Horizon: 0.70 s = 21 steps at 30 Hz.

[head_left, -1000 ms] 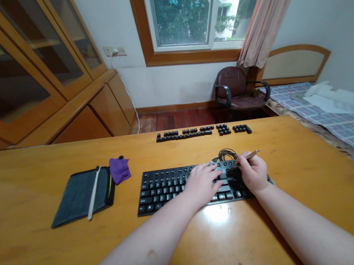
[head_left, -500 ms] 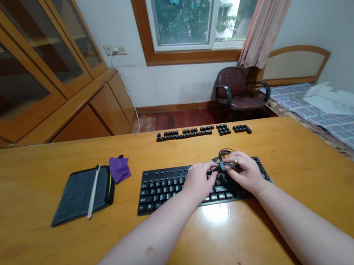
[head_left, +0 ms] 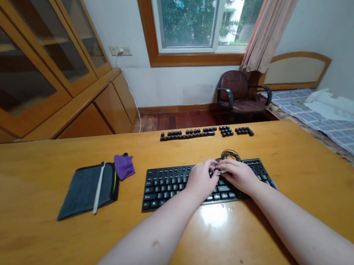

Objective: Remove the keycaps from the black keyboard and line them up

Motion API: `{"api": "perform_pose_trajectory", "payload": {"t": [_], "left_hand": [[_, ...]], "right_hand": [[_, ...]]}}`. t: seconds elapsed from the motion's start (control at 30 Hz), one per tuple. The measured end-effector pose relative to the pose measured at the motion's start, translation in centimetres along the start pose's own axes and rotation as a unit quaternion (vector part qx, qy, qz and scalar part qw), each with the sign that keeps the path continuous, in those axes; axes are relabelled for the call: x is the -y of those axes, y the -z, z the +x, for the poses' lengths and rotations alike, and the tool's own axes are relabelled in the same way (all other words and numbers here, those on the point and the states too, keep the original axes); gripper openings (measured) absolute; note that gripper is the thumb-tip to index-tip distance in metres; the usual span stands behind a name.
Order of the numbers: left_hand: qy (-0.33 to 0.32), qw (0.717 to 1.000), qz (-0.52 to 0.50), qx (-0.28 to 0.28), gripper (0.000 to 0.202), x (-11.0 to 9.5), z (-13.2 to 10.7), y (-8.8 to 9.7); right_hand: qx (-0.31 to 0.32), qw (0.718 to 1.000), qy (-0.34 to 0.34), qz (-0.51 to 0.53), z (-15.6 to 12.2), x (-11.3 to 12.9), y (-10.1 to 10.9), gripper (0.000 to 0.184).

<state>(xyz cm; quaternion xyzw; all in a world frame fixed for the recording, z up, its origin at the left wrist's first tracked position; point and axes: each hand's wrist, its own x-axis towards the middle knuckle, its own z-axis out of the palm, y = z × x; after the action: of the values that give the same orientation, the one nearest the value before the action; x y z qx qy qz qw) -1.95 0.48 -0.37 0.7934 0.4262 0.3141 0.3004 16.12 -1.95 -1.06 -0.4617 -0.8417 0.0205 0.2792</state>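
A black keyboard (head_left: 168, 188) lies on the desk in front of me, partly covered by both hands. My left hand (head_left: 204, 177) is over its middle, with thumb and fingers drawn together. Close against it, my right hand (head_left: 239, 175) has its fingertips pinched. Between the fingertips shows a small pale, shiny bit, too small to name. A coiled black cable (head_left: 230, 155) sits just behind the keyboard. Farther back, loose black keycaps (head_left: 187, 135) stand lined up in rows near the desk's far edge.
To the left lies a dark grey zip pouch (head_left: 83, 191) with a long pale stick (head_left: 99, 188) across it. A purple cloth (head_left: 124, 166) touches its right side. Beyond the wooden desk (head_left: 49, 262) are a brown armchair (head_left: 236, 88), a bed (head_left: 341, 123) and glass-fronted cabinets (head_left: 24, 54).
My fingertips have come closer together over the keyboard, and the right hand has shifted slightly left and turned. The dark gap between the hands is now covered. The whole view has shifted slightly.
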Motion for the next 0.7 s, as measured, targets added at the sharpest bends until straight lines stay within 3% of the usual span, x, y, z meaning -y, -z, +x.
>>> {"api": "perform_pose_trajectory", "payload": {"t": [0.17,0.4,0.57,0.7], "left_hand": [[0.003,0.999,-0.029,-0.035,0.028,0.1,0.0,-0.1],[-0.015,1.0,-0.012,-0.016,0.022,0.1,0.0,-0.2],[-0.013,1.0,-0.006,-0.007,0.021,0.0,-0.1,-0.1],[-0.015,1.0,-0.004,-0.004,0.021,0.0,-0.1,-0.1]], "right_hand": [[-0.022,0.995,-0.075,-0.068,1.2,-0.5,1.0,0.021],[0.016,0.96,-0.209,-0.185,8.5,-5.5,3.7,0.018],[0.087,0.933,-0.28,-0.209,10.9,-8.4,0.8,0.02],[0.096,0.937,-0.262,-0.211,10.1,-9.3,-1.5,0.023]]}}
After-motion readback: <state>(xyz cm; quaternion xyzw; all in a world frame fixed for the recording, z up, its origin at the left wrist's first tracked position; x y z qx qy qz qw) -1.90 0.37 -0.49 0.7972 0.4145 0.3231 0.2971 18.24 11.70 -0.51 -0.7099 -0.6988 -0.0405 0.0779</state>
